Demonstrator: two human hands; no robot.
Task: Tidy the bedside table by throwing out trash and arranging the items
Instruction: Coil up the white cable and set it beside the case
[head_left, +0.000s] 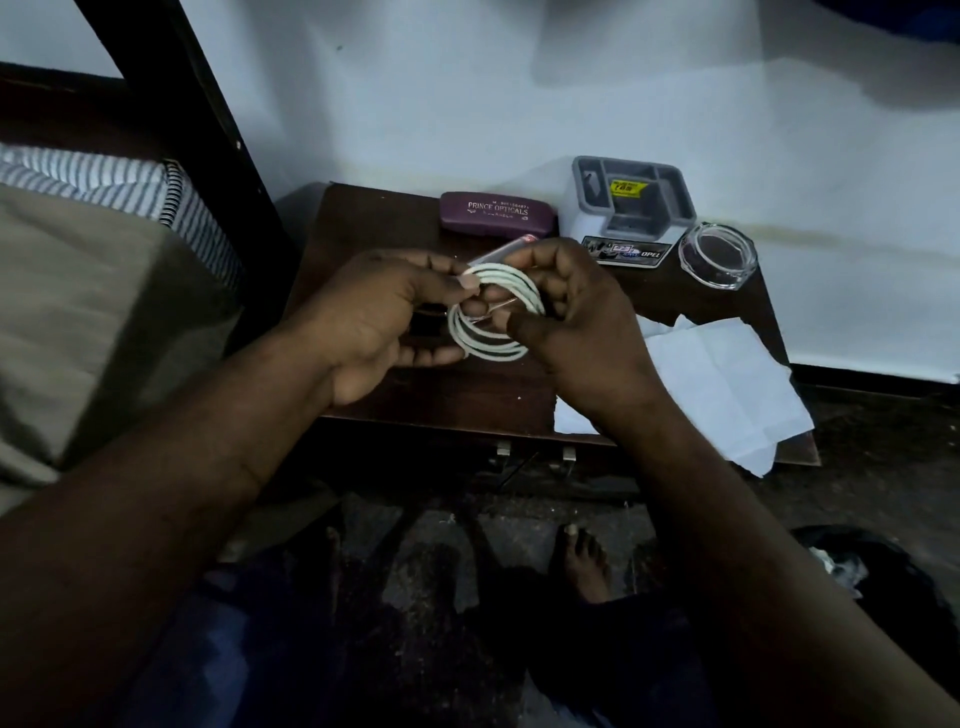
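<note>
A white cable (485, 347) is wound into a small coil above the dark wooden bedside table (363, 218). My left hand (379, 317) pinches the coil's upper left side between thumb and fingers. My right hand (576, 317) curls round its right side. A slim clear object with a red tip (506, 250) pokes out above the coil between my hands. On the table lie a purple spectacle case (496, 213), a grey and white organiser (631, 200), a small printed card (626, 252), a glass dish (717, 254) and white tissue paper (722, 374).
A bed with a striped sheet (119, 182) and its dark frame (208, 130) stands left of the table. A white wall (519, 93) is behind. My bare foot (584, 564) is on the dark floor below. A dark bag (872, 577) lies at the lower right.
</note>
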